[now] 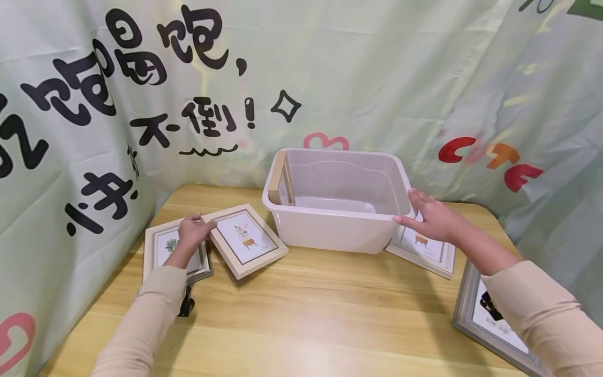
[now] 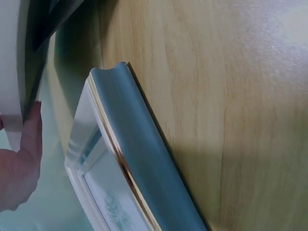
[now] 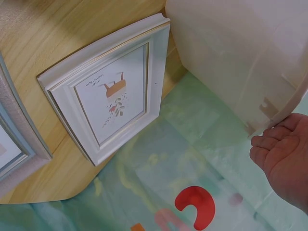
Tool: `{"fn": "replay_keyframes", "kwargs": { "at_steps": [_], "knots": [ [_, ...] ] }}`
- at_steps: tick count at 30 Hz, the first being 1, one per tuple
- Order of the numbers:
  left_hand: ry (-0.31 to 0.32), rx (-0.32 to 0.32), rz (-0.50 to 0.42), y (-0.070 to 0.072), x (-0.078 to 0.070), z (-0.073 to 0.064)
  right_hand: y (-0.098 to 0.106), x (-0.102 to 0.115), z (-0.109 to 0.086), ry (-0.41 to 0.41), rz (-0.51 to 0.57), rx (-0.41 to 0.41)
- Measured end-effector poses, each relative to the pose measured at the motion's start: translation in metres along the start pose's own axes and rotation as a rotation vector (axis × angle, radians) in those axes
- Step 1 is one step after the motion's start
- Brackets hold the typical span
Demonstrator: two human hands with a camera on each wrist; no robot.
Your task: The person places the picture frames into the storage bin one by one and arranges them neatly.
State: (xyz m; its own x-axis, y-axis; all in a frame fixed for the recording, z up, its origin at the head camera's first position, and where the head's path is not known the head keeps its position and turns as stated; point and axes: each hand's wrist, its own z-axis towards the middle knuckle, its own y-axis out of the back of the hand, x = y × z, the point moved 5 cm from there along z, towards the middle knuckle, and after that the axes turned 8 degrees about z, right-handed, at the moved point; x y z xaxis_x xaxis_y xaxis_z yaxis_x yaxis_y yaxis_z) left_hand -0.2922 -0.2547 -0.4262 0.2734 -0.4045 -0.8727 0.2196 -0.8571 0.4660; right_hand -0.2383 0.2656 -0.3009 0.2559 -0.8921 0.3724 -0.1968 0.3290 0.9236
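My left hand (image 1: 194, 233) pinches the left corner of a light wooden picture frame (image 1: 247, 242), which is tilted and raised above the table, with a potted-plant print facing up. In the left wrist view its pale edge (image 2: 14, 62) fills the upper left. Below that hand lies another picture frame (image 1: 157, 246) with a green leaf print, stacked on a grey-blue frame (image 2: 144, 144). My right hand (image 1: 435, 217) grips the right rim of a whitish plastic bin (image 1: 330, 230), fingers bent at the lip. One wooden frame (image 1: 281, 180) stands upright inside the bin's left end.
A white picture frame (image 3: 110, 91) lies right of the bin, partly behind it. Nearer on the right is a grey frame (image 1: 490, 324), overlapped by my right sleeve. A printed cloth (image 1: 358, 73) hangs behind and beside the wooden table (image 1: 301, 314).
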Motion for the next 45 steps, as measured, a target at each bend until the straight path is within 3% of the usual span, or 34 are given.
{"fn": "replay_keyframes", "kwargs": {
  "at_steps": [9,16,24,38,45],
  "knots": [
    [-0.023,-0.060,-0.001,0.008,-0.016,-0.012,0.001,0.001,0.000,-0.004,-0.006,0.002],
    [-0.055,-0.049,-0.087,0.014,-0.029,-0.022,0.001,0.002,-0.001,-0.006,-0.001,-0.003],
    [-0.089,-0.040,-0.110,0.017,-0.038,-0.030,0.000,0.003,0.000,-0.003,-0.005,-0.005],
    [-0.268,-0.072,-0.040,0.028,-0.065,-0.051,0.001,0.004,-0.001,0.007,-0.022,-0.013],
    [-0.371,-0.175,0.029,0.032,-0.072,-0.059,0.001,0.004,-0.001,0.005,-0.022,-0.010]
  ]
}}
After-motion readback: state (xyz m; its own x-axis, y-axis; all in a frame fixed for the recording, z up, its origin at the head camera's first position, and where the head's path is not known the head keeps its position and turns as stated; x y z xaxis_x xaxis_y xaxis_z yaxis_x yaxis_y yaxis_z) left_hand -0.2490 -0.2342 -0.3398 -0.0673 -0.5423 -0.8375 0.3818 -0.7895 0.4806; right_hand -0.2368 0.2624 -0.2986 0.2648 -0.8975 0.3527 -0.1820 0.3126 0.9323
